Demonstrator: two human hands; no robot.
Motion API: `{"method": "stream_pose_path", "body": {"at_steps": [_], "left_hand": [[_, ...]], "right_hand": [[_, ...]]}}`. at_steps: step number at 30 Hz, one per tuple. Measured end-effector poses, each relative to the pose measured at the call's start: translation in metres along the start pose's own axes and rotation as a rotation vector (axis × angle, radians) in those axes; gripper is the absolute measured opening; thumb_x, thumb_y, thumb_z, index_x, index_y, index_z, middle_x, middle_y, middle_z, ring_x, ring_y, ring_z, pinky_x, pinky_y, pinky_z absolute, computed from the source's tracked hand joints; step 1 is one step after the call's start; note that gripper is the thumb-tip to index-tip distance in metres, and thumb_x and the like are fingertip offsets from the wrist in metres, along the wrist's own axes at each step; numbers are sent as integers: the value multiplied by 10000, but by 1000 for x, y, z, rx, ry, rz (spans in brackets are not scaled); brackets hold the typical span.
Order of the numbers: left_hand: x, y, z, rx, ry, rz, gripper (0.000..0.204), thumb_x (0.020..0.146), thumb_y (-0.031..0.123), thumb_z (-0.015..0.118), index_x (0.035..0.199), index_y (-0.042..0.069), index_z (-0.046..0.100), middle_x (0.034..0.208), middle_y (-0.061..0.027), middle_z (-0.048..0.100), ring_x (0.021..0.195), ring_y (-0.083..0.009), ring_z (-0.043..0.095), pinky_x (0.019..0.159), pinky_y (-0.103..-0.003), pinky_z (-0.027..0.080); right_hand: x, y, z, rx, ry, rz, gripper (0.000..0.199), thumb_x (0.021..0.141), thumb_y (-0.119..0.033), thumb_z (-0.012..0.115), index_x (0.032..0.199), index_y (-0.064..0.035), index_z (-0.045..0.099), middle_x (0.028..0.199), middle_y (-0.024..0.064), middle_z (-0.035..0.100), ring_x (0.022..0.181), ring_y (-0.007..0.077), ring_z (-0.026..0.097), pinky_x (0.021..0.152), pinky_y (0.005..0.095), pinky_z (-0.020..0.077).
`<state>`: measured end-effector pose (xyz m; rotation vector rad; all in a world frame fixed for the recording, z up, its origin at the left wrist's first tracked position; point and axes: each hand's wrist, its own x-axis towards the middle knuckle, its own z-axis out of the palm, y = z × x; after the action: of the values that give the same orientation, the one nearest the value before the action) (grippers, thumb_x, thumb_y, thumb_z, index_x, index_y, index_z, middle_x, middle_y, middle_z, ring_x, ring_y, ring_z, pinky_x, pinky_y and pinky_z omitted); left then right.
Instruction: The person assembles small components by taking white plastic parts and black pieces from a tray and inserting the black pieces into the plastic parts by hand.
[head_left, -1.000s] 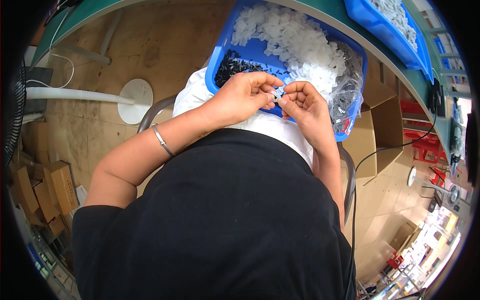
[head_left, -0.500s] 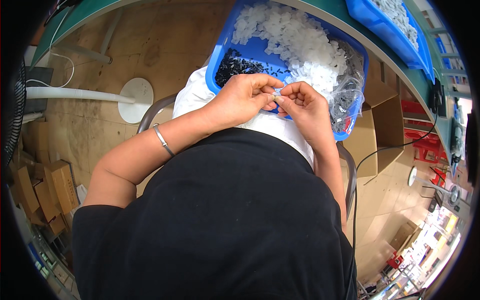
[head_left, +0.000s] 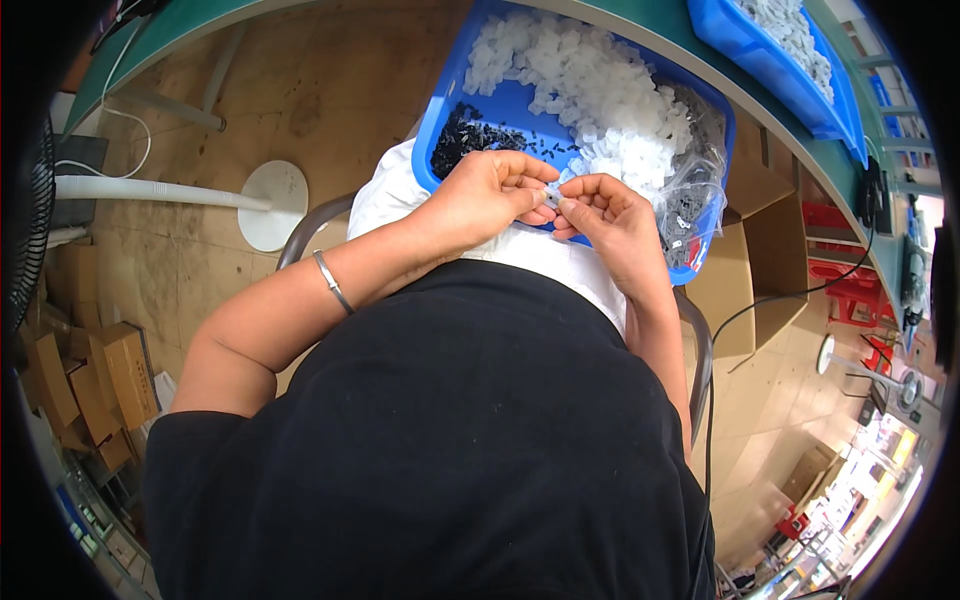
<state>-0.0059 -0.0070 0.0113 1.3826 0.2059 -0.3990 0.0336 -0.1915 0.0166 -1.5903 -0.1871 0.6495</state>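
The left hand [head_left: 485, 197] and right hand [head_left: 618, 222] meet fingertip to fingertip, each with thumb and fingers pinched on one small pale piece [head_left: 553, 200]. It is held just above the near edge of the blue tray [head_left: 515, 100]. What shows of it seems to run from one grip to the other, tipping slightly down toward the right; fingers cover too much to tell which end is which.

Work on this piece looks under way; whether anything is joined to it cannot be told. Plenty remains loose: black bits [head_left: 455, 140] at the tray's left, a big white heap [head_left: 590, 85] beyond, and a clear bag [head_left: 697, 195] at the right. Past the tray curves the green counter [head_left: 640, 22].
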Motion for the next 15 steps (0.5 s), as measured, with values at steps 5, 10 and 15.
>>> {"method": "stream_pose_path", "body": {"at_steps": [5,10,15], "left_hand": [[-2,0,2,23,-10,40,267,934,41,554,1179,-60,576,985,-128,680,877,-135,656,817,-255,530],[-4,2,3,51,9,44,252,932,44,557,1161,-56,591,981,-116,680,877,-131,654,818,-252,528],[-5,3,4,35,17,37,245,934,44,556,1155,-54,595,979,-107,679,879,-129,654,818,-251,527]], "right_hand": [[-2,-4,1,6,16,-6,118,893,-8,598,989,62,604,838,70,640,735,114,626,684,249,544],[-2,-2,3,12,31,-17,112,892,8,589,991,60,602,842,65,640,734,108,624,687,244,545],[-2,-2,3,7,39,-15,110,891,4,592,987,57,603,843,64,641,736,105,622,688,244,545]]}}
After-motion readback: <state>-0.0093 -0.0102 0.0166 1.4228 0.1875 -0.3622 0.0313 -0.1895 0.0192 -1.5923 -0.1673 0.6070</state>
